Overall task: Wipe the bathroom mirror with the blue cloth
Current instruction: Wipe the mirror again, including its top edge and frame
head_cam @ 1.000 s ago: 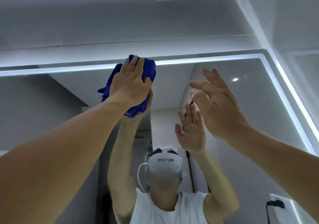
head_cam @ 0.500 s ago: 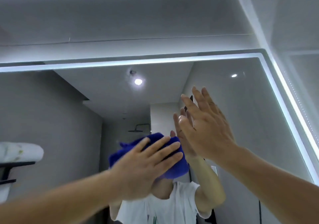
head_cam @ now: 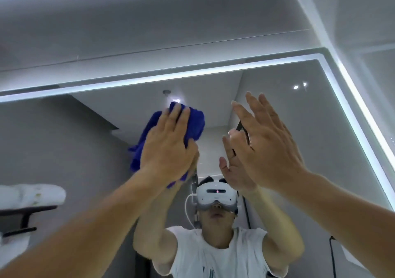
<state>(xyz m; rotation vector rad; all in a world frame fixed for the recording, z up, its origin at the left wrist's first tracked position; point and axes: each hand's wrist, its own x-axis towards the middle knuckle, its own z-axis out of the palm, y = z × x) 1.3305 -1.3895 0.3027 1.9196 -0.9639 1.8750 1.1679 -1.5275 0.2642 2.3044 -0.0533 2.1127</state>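
The bathroom mirror (head_cam: 299, 128) fills the view, framed by a lit white strip along its top and right edges. A crumpled blue cloth (head_cam: 193, 123) lies flat against the glass in the upper middle. My left hand (head_cam: 167, 147) presses it to the mirror with straight fingers and the palm on the cloth. My right hand (head_cam: 267, 140) is raised to the right of the cloth, fingers straight and close to the glass, holding nothing. Whether it touches the mirror I cannot tell. The mirror reflects both arms and the person wearing a white headset.
A grey wall panel (head_cam: 149, 25) runs above the mirror. The side wall (head_cam: 367, 31) meets the mirror at the right. In the reflection a white rolled towel (head_cam: 32, 194) lies on a dark rack at the left, and a black cable (head_cam: 332, 254) hangs at the lower right.
My left hand swept the cloth from the mirror's top edge down to the lower middle, then back up to the upper middle. My right hand stayed raised at the right.
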